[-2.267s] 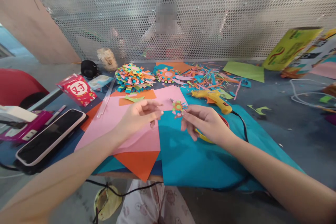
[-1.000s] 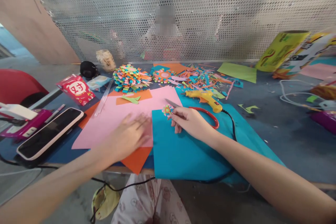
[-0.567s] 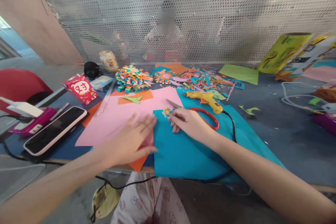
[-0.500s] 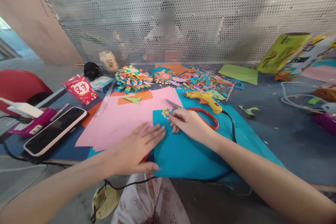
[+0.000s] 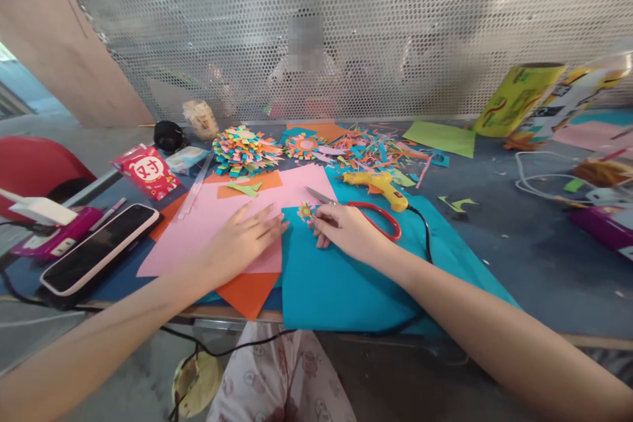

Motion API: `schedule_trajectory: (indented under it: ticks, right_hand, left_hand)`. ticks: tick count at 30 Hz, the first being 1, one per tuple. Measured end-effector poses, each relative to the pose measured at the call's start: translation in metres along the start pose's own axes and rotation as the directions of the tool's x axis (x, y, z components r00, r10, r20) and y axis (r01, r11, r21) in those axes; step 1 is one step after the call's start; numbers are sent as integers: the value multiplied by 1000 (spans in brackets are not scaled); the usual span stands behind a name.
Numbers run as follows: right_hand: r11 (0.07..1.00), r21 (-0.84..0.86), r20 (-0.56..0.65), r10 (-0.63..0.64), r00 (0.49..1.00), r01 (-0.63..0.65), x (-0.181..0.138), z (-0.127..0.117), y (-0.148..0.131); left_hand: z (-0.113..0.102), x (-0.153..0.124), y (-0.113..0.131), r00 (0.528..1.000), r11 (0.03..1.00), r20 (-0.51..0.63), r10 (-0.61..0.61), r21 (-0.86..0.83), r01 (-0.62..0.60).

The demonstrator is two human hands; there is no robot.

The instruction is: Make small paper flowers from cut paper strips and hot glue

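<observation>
My right hand pinches a small paper flower with an orange and green centre, over a blue paper sheet. Red-handled scissors lie partly under that hand, their blades pointing away to the left. My left hand rests with its fingers spread on pink paper sheets, its fingertips near the blue sheet's left edge. A yellow glue gun lies just beyond the scissors. Past the pink sheets stand a multicoloured bundle of fringed paper and a larger paper flower.
Paper strip scraps are heaped at the back. On the left are a phone, a purple power strip and a red packet. A yellow cylinder stands back right; a black cord trails from the glue gun.
My left hand has moved left and away from me, off the blue sheet's edge, uncovering orange paper near the table edge. My right hand still holds the small paper flower; the view has shifted slightly.
</observation>
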State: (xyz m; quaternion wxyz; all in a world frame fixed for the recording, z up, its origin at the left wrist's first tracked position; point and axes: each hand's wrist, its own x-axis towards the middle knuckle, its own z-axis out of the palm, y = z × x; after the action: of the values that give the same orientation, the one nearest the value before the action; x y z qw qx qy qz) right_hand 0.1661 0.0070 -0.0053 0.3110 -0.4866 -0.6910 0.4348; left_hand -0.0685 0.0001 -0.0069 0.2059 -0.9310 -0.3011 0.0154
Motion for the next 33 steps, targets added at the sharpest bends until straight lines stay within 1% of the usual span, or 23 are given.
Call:
schedule_trajectory:
  ticks: [3,5,7,9,10,12,14,15,20,22,28,33]
  right_hand:
    - [1000,12,-3,-8,1000,8,1,1,2]
    - [1000,19,-8,-14,1000,14,1,1,4]
    - [999,26,-15,-22,1000,23,2,2,5]
    - [999,32,-19,-30,999,30,2,2,6]
    - [999,35,-19,-32,999,33,2,2,6]
    - [999,41,-18,-32,999,33,2,2,5]
    - [998,49,-16,-28,999,29,3,2,5]
    - [998,53,-15,-27,1000,27,3,1,5]
    - [998,63,-13,-28,1000,29,5,2,7]
    - [998,63,-8,-29,1000,30,5,2,8]
    - [998,57,-1,-23,1000,24,3,1,6]
    - [998,51,-3,-21,1000,21,2,0,3]
  left_hand:
    - [4,5,-2,997,995,2,82,49,-82]
    - [5,4,-1,991,989,-42,125,89,-121]
    - [5,3,1,980,981,-110,164,125,-151]
    - [4,5,2,956,965,-196,219,188,-183]
    - [3,8,3,936,949,-236,262,240,-205]
    - [-1,14,3,891,897,-270,365,357,-260]
    - [-7,20,2,857,841,-252,449,442,-311]
    - [-9,23,1,848,821,-236,475,464,-332]
    - [-17,29,-2,813,771,-208,545,505,-387]
    - [-18,30,-2,807,755,-181,562,509,-412]
    - [-23,35,-1,814,748,-106,571,476,-462]
    - [-25,38,-6,796,748,-117,594,444,-493]
